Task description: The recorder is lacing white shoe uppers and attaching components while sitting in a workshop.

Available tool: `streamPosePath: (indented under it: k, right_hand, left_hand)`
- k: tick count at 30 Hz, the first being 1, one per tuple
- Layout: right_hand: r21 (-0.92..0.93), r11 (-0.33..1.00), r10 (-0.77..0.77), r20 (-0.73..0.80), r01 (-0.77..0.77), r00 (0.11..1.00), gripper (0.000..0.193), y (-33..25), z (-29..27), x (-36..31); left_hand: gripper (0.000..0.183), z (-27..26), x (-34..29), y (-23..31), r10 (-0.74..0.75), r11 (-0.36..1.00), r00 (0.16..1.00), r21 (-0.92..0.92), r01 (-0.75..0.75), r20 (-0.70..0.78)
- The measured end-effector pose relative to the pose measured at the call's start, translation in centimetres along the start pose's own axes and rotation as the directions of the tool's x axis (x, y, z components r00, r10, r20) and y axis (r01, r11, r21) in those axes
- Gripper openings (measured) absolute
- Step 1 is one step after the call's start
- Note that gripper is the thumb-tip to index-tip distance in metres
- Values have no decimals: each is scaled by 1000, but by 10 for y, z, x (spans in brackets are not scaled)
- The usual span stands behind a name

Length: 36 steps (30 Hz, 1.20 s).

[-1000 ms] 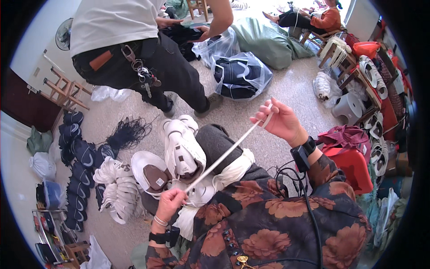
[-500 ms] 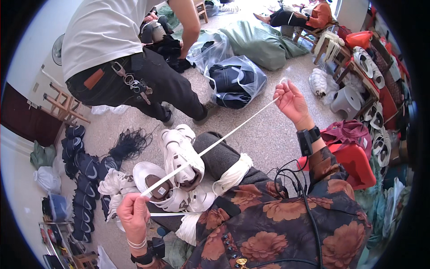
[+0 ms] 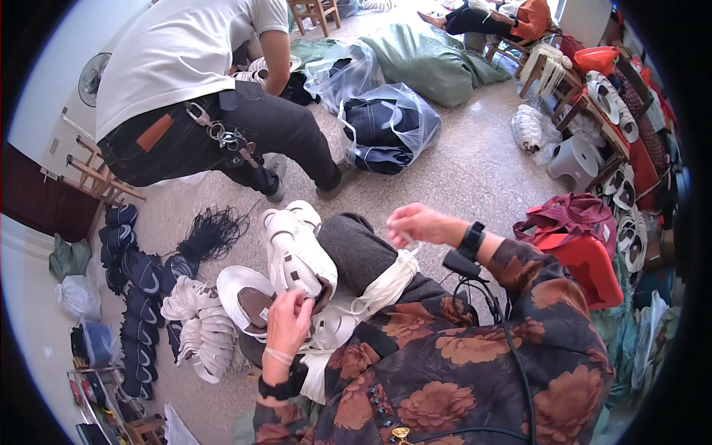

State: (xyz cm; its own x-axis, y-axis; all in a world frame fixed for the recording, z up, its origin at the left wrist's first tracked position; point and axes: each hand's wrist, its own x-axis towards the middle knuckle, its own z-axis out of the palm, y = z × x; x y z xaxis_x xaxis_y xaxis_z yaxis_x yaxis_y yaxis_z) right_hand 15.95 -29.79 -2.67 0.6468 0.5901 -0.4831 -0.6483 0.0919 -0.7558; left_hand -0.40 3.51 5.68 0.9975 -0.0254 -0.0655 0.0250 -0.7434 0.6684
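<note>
Head view: right fingers pinch white strip

The strip lies between the right fingertips, near a white bundle. Left fingers curl nearly together over a white shoe; their hold is unclear.

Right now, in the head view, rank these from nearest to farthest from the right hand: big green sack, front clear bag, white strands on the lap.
1. White strands: on the lap, just below the right hand.
2. Front clear bag: on the floor ahead.
3. Big green sack: on the floor, beyond that bag.
</note>
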Motion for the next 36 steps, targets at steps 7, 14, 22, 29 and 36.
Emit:
streamPosePath:
  k: [7,14,22,29,36]
  right_hand:
    - [-217,970,-94,85,111,992,10,11,88,61]
    - [-315,913,-233,115,258,966,13,21,119,89]
    - [-296,916,-230,160,269,960,16,31,123,91]
    - [-187,951,-224,125,245,966,19,37,121,80]
    - [-158,939,-280,167,306,945,16,31,116,75]
  left_hand:
    - [34,29,60,4,-84,978,982,175,114,-171]
    - [37,47,60,-6,-94,985,955,113,130,-282]
    - [48,56,51,12,-129,984,954,82,156,-271]
    - [42,60,44,4,-290,931,931,-291,221,-222]
    - [37,66,41,-26,-250,854,956,-501,141,-157]
